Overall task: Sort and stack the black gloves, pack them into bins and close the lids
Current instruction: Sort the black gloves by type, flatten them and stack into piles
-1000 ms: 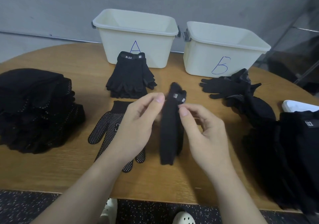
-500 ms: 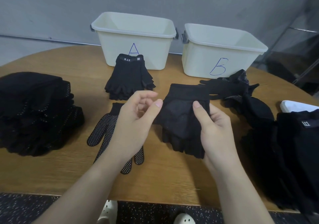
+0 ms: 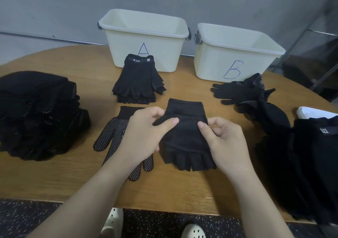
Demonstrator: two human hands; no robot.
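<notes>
A: Since a moment ago we've spread the fingerless glove (image 3: 184,137) flat; left hand (image 3: 144,137) and right hand (image 3: 223,142) pinch its sides above the table (image 3: 54,179).

B: One stack (image 3: 137,84) sits before bin A (image 3: 146,40); both bins are empty, piles unsorted.

Bare table (image 3: 182,188) strip between stacked gloves (image 3: 137,80) and tangled gloves (image 3: 243,93).

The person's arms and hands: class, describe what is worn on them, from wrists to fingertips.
Nothing is worn. The left hand and the right hand are bare, with short unpainted nails. Both forearms are bare: no sleeves, watch, rings or bracelets show in the head view.
</notes>
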